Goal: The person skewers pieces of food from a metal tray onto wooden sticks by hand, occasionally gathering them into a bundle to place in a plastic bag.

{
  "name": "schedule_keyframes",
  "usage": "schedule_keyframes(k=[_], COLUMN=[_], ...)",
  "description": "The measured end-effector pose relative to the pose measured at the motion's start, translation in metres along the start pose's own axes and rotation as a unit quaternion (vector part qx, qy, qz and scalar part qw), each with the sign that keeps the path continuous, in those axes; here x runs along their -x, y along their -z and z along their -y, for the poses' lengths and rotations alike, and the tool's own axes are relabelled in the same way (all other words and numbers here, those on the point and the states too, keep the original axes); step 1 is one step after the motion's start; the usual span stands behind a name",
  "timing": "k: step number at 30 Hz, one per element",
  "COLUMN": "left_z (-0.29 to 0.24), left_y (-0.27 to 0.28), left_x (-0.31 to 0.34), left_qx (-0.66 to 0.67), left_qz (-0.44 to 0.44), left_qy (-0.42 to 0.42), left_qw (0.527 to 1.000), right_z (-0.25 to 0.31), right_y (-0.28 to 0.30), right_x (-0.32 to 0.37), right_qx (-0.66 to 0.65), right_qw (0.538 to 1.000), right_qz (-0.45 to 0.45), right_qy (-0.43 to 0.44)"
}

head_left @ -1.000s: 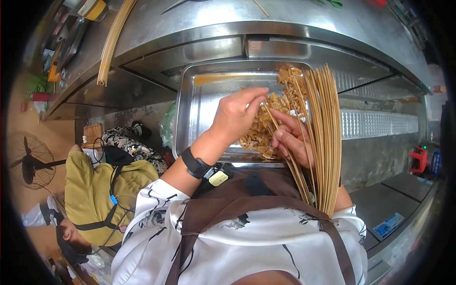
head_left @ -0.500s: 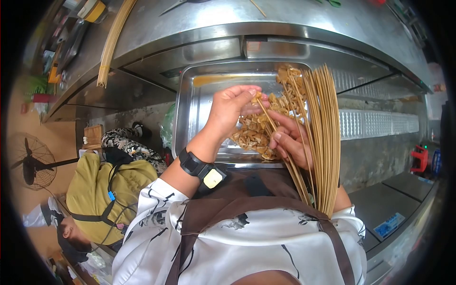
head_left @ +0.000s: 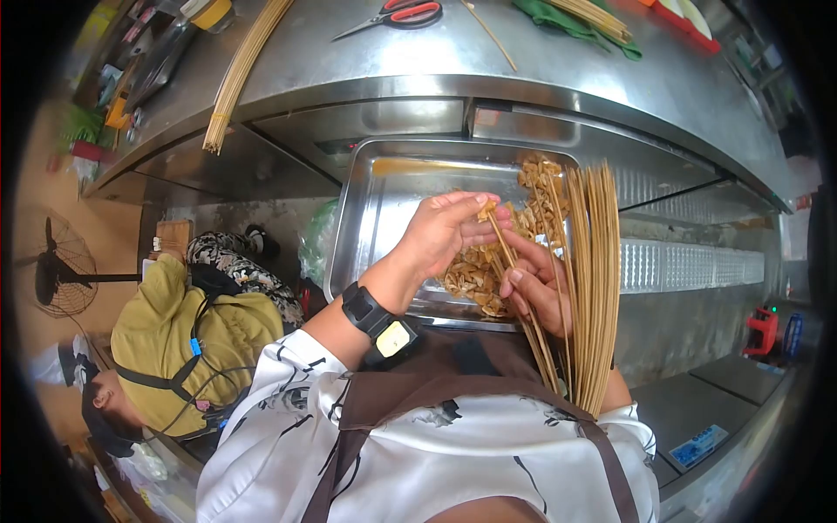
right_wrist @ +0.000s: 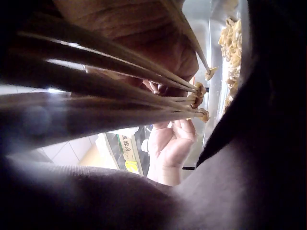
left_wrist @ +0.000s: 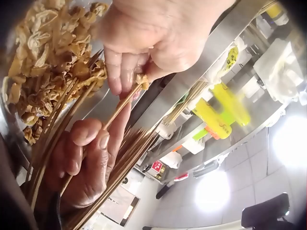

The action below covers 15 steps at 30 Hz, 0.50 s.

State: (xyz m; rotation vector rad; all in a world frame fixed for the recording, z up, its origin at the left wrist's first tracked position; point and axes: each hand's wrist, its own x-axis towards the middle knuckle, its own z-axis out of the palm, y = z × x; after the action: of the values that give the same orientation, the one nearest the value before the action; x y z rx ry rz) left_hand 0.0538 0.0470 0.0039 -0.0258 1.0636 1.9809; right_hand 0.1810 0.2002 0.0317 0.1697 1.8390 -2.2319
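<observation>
My left hand pinches a small brown food piece at the tip of a thin wooden skewer. Its other fingers stretch out behind the tip. The right hand grips that skewer below the tip, between thumb and fingers, with a few more skewers alongside. A thick bundle of skewers fans out along the right forearm; in the right wrist view several skewers bear small food pieces at their ends. Both hands are over a metal tray with a heap of glossy brown sliced food.
Behind the tray runs a steel counter holding red-handled scissors, a tied skewer bundle, a loose skewer and a green cloth. Another person in a yellow-green top is at the left, near a black fan.
The left hand has come from over the food heap to the skewer's tip, where a food piece now shows. The right hand keeps its grip. The head view has tilted, showing more counter.
</observation>
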Motion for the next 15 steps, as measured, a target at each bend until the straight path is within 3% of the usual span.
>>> schedule_keyframes(k=[15], left_z=[0.003], left_y=[-0.019], left_x=[0.015], left_qx=[-0.017], left_qz=[-0.006], left_qy=[0.039], left_qw=[0.999], right_z=[0.008], right_y=[-0.003], right_x=[-0.003], right_qx=[-0.044], right_qw=[0.998], right_qz=[-0.049], right_qy=[0.003])
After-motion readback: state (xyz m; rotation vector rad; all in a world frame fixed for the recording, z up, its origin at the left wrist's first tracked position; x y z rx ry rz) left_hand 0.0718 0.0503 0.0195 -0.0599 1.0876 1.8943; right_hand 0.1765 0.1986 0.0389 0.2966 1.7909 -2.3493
